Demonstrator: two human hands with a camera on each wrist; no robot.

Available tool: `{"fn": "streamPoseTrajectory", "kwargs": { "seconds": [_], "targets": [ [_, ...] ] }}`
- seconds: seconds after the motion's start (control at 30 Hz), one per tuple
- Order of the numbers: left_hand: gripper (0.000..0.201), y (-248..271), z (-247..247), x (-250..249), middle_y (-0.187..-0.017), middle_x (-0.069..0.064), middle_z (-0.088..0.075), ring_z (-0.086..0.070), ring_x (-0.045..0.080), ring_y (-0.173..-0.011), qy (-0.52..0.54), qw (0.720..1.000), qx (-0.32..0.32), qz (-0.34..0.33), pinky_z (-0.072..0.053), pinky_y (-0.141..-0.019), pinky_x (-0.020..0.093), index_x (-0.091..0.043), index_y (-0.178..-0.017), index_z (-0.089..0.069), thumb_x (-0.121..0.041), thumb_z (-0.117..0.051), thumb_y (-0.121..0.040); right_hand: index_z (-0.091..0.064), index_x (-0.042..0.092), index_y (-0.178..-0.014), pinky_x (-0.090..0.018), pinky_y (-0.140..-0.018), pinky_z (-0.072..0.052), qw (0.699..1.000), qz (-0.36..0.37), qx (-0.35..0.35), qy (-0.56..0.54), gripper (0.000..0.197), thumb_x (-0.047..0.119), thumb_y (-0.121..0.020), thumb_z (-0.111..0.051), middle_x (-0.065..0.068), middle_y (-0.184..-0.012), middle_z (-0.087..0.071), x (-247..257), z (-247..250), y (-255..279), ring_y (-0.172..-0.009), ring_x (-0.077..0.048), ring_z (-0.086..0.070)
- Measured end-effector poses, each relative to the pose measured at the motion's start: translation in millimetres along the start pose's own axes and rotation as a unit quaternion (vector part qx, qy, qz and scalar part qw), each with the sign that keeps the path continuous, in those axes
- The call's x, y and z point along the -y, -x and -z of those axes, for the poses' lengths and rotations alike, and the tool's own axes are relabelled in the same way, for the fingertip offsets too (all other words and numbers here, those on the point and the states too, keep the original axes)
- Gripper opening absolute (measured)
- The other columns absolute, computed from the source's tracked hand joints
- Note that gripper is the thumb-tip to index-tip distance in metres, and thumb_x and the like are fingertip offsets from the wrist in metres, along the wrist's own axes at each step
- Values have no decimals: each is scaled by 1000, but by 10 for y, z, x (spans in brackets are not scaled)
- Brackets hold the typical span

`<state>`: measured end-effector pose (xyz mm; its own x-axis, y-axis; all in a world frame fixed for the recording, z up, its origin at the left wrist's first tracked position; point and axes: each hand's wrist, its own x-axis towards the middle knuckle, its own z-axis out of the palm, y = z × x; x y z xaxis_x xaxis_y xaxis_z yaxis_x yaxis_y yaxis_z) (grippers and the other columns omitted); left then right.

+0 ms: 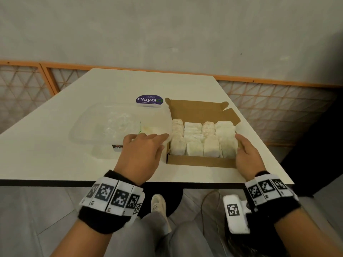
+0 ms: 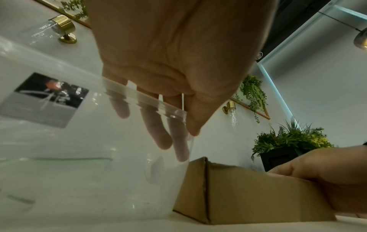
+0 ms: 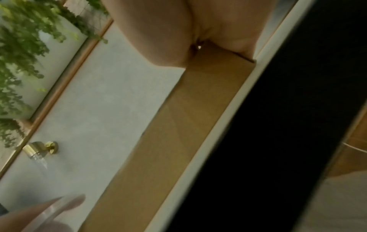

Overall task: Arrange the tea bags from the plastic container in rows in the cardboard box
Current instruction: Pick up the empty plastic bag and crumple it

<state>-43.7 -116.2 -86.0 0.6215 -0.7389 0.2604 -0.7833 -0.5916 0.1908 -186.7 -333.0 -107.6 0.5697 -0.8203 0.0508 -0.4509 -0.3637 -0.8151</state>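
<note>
A clear plastic container (image 1: 104,125) sits left of an open cardboard box (image 1: 200,161) on the white table. Several tea bags (image 1: 202,138) stand in rows filling the box. One pale tea bag with a green string (image 1: 148,129) lies in the container's near right corner. My left hand (image 1: 146,140) reaches over the container's near rim; the left wrist view shows its fingers (image 2: 158,133) straight behind the container wall (image 2: 79,157), holding nothing. My right hand (image 1: 243,151) grips the box's near right corner, thumb along the rim, and its palm (image 3: 178,31) presses the box wall (image 3: 188,125).
A purple ClayGo sign (image 1: 149,101) stands behind the container, next to the box's raised lid flap (image 1: 200,110). The table's near edge (image 1: 167,182) runs just below my wrists. An orange-framed lattice railing (image 1: 278,101) lines the wall behind the table.
</note>
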Motion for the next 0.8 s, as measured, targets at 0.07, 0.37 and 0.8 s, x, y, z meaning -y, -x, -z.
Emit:
{"fn": "streamPoseTrajectory", "kwargs": {
  "seconds": [0.07,0.37,0.8],
  "targets": [
    [41,-2,-8,2,-119,-13,-62,-52,16,-112,5,1000,0,1,-26,-100,38,-35,-139,-41,-25,-35,-99,-36,17,-142,-30,-110,-24,1000,-9,-5,9,47,5,-97,-29,-8,-148,-36,22,-24,-79,-135,-26,-32],
    [46,-101,353,294,-139,-2,-46,-34,24,-132,59,998,-32,11,-21,-112,52,-37,-109,-67,-63,-40,-82,-37,20,-139,-42,-112,-26,997,46,-60,5,44,32,-97,-41,-9,-147,-36,97,-33,-149,-134,-28,-33],
    [22,-531,732,722,-103,3,-63,-56,22,-99,73,985,37,153,-38,-84,23,-8,-99,-68,-19,-74,-80,-43,37,-122,-21,-92,-43,951,252,-3,-178,40,23,-88,-60,11,-133,-42,920,-213,250,-119,-5,-45]
  ]
}}
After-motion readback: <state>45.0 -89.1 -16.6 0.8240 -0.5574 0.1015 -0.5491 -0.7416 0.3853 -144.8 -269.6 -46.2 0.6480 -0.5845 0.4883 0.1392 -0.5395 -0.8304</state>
